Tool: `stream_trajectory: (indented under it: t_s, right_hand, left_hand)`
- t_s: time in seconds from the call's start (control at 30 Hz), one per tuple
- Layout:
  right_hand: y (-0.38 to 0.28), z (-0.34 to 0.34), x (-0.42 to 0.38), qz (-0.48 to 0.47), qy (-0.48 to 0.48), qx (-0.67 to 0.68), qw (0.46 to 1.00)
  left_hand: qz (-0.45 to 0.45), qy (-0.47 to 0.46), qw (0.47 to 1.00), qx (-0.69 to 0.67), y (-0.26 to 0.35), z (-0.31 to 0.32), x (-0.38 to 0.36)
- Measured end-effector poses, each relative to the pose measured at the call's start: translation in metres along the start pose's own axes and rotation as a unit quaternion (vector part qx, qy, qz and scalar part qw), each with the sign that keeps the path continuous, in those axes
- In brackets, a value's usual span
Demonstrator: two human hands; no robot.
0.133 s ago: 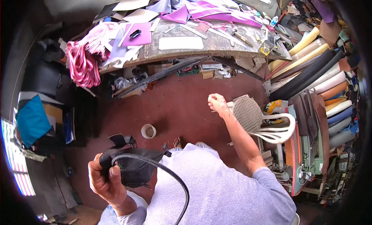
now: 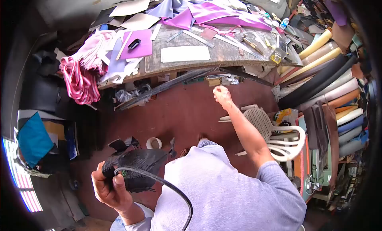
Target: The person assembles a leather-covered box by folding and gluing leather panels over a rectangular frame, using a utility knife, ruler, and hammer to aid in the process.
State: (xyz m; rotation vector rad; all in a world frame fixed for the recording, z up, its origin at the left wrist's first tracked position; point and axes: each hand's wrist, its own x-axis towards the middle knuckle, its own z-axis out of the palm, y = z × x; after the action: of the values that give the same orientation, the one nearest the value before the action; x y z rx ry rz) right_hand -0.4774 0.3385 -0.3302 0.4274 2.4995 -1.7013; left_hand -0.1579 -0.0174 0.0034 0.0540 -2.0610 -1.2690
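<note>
My left hand (image 2: 111, 189) is closed on the edge of a black mesh bag (image 2: 139, 167), thumb on the near side. A dark cord (image 2: 175, 187) loops from the bag across my grey shirt, and a small dark strap end sticks out at its far right. My right arm reaches forward over the floor. My right hand (image 2: 223, 96) is curled closed, short of the worktable and beyond the white plastic chair (image 2: 256, 121). The inside of its fingers is hidden, so I cannot see whether it holds anything.
A worktable (image 2: 151, 66) ahead carries purple material (image 2: 223, 14), a white sheet (image 2: 185, 54), a hammer (image 2: 252, 44) and pink straps (image 2: 81, 81) hanging off its left end. A small white bucket (image 2: 154, 143) stands on the red floor. Rolls of material (image 2: 318, 79) line the right side.
My view has shifted slightly. My right hand now appears a little higher, nearer the table edge. One foot shows further forward. The bag stays in my left hand.
</note>
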Motion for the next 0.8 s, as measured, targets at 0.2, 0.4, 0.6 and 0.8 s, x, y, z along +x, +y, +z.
stream_trajectory:
  t_s: [0.2, 0.4, 0.6, 0.8]
  right_hand:
    - [-0.019, 0.005, 0.216, -0.007, 0.114, -0.231, 0.966]
    - [-0.022, 0.033, 0.351, 0.109, 0.075, -0.337, 0.932]
    - [-0.033, 0.031, 0.350, 0.105, 0.044, -0.278, 0.954]
    - [0.019, -0.067, 0.362, -0.076, 0.130, -0.238, 0.959]
  left_hand:
    - [-0.022, 0.065, 0.998, -0.001, -0.073, 0.123, 0.081]
    - [-0.085, 0.041, 0.995, -0.019, -0.125, 0.219, 0.177]
    - [-0.144, 0.030, 0.989, -0.024, -0.157, 0.285, 0.245]
    - [-0.172, -0.107, 0.979, 0.038, -0.204, 0.330, 0.312]
